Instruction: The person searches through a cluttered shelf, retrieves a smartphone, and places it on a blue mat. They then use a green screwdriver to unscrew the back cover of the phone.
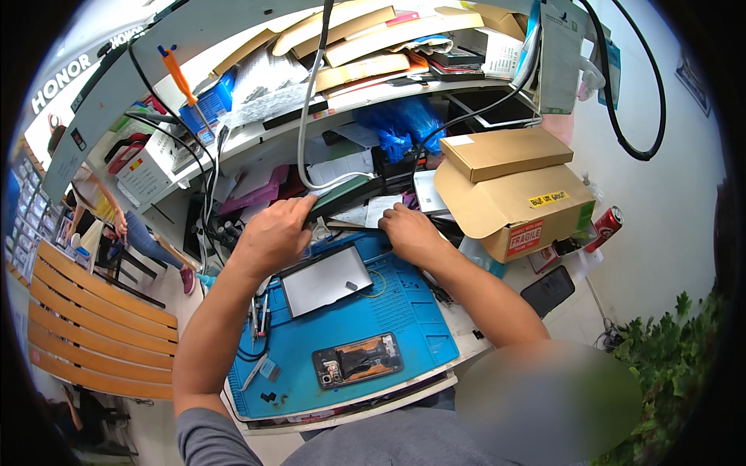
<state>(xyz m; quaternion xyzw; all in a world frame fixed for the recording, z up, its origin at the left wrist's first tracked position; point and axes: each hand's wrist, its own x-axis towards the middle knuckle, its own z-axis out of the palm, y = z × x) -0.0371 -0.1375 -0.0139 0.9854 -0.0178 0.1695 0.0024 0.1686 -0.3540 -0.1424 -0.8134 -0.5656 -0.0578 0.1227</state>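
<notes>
My left hand (280,233) reaches to the back of the blue work mat (404,342). Its fingers close on the near end of a dark green, flat, box-like piece (342,196). Level with it, my right hand (416,233) has its fingers curled at the papers (382,208) and a thin dark edge; what it grips is hidden. Below both hands lies a shallow tray (322,283) with a pale face and dark rim, bearing a small grey piece (351,285). Nearer to me, an opened phone (357,361) shows its inner parts.
Cardboard boxes (513,194) stand at right, near a red can (608,225) and a dark phone (548,291). Slim hand tools (260,314) lie left of the tray. A shelf (280,116) loaded with envelopes spans the back, cables hanging before it. A person (101,202) is at far left.
</notes>
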